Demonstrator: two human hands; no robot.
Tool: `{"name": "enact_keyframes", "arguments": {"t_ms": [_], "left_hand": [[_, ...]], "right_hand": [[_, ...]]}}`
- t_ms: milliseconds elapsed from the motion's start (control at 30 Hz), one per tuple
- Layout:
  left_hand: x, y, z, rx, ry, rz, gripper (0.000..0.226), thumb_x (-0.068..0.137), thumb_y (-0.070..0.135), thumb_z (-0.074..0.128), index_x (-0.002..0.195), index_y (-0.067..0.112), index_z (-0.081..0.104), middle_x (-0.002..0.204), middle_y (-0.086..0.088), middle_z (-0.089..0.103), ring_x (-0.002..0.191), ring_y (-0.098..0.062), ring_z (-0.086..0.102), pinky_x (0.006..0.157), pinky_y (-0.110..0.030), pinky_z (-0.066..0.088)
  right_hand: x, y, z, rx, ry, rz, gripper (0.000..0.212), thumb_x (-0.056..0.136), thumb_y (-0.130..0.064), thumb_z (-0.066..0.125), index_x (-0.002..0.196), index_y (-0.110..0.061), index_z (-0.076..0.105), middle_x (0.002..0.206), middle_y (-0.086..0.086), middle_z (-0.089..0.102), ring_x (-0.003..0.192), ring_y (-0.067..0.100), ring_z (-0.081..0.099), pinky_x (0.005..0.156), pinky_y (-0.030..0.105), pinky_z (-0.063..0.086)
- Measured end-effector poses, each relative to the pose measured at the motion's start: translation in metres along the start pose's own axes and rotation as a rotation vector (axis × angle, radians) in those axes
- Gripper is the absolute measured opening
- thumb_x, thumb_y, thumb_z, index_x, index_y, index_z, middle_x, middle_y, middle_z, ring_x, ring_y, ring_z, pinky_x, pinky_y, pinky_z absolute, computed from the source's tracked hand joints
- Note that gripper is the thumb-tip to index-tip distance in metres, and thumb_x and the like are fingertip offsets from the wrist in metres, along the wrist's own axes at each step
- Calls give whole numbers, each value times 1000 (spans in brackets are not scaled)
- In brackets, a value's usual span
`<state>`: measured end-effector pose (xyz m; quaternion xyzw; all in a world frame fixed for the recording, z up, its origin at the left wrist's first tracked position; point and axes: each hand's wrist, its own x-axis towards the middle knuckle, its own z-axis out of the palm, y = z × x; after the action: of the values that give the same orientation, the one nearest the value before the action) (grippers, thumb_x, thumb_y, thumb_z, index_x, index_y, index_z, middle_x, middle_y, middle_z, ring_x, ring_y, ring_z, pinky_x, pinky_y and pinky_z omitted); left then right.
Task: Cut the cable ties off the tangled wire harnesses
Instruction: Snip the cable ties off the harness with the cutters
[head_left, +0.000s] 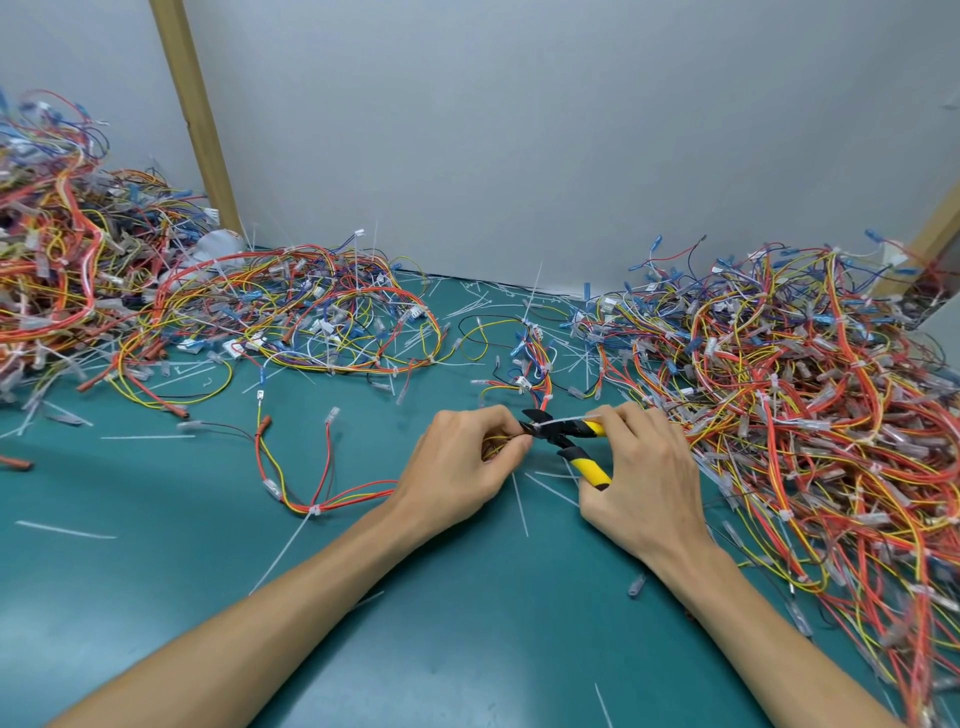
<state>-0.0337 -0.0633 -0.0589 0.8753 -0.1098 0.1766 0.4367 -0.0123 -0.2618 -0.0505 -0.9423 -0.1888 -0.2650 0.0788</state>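
Teal bench mat (156, 597): white tie offcuts (519, 504) scattered, multicolour harness piles (805, 415) at both edges left to do. Left hand (457, 457) pinches red-yellow wires (496, 446); right hand (644, 478) grips yellow-black cutters (576, 441), probably on a white cable tie (563, 420).

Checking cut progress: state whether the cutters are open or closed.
Open: the handles of the cutters splay apart in the right hand, jaws parted at the cable tie on the harness the left hand pinches.

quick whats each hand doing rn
Left hand: pinching the wires.
Right hand: gripping the yellow-and-black cutters.
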Motion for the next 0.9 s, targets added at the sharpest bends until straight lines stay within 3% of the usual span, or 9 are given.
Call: {"name": "enact_keyframes", "arguments": {"t_ms": [300,433,533,633,900], "left_hand": [[0,0,0,3,0,0,12,89,27,65,78,24,66,61,4,63,60,-16,55,64,-36,50],[1,0,0,-4,-3,-3,12,89,29,64,79,25,67,62,6,64,61,-16,56,66,-36,50],[0,0,0,-8,-1,-1,11,89,28,65,79,25,67,63,8,63,60,-13,54,66,-35,50],[0,-1,0,-8,-3,1,11,89,28,65,79,24,67,63,9,63,60,-11,53,66,-35,51],[0,1,0,-7,1,-5,13,90,28,64,78,24,66,62,3,63,60,-16,54,64,-38,50]], "right_hand": [[-1,1,0,34,14,-12,39,63,-29,73,99,-18,62,87,-1,55,82,26,49,72,37,39],[-1,1,-1,28,9,-6,31,59,-25,73,86,-18,59,74,-4,52,71,25,46,64,34,36],[-1,0,-3,36,8,4,21,59,-25,63,77,-21,54,63,-7,47,62,21,39,56,29,25],[-1,-1,-5,43,-4,20,16,58,-27,59,73,-22,54,58,-6,48,57,22,44,52,27,20],[-1,-1,-3,25,-9,12,23,58,-23,65,75,-19,51,64,-4,49,62,23,38,57,29,26]]}}
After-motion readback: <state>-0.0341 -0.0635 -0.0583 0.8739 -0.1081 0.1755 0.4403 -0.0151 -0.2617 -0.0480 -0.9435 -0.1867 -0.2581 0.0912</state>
